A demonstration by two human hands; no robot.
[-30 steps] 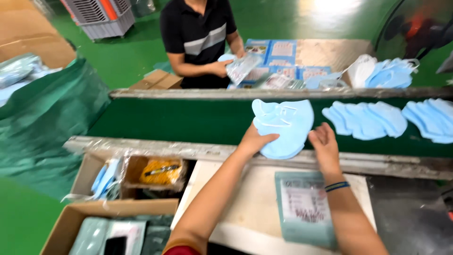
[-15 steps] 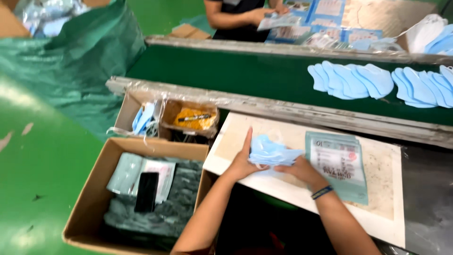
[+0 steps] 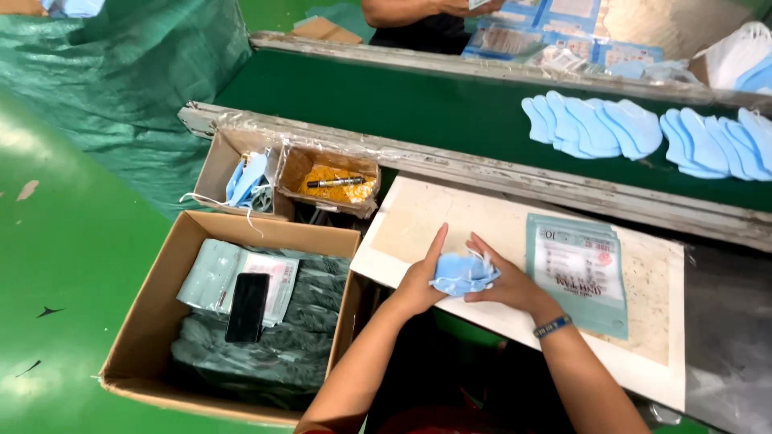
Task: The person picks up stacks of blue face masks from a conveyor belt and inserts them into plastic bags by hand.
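Landmark: the pale counter (image 3: pixel 418 217). Beyond its far edge runs the green conveyor belt (image 3: pixel 402 104), carrying fanned rows of blue masks (image 3: pixel 595 124). Left of the counter and below its level stands an open cardboard box (image 3: pixel 153 321) of packed pouches, a black phone (image 3: pixel 247 306) lying on top. Two small trays sit off the counter's far left corner, one with yellow pieces and a marker (image 3: pixel 334 182).

Both forearms rise from the near edge and converge over the counter's near-left part. The left hand (image 3: pixel 418 281) stands edge-up, fingers straight and pressed together against the left side of a blue mask stack (image 3: pixel 462 273). The right hand (image 3: pixel 503 281) cups the stack from the right, fingers curled around it. The stack sits between both palms, close above the counter.

A printed pouch (image 3: pixel 579 269) lies flat just right of the hands; bare surface remains toward the far left corner.
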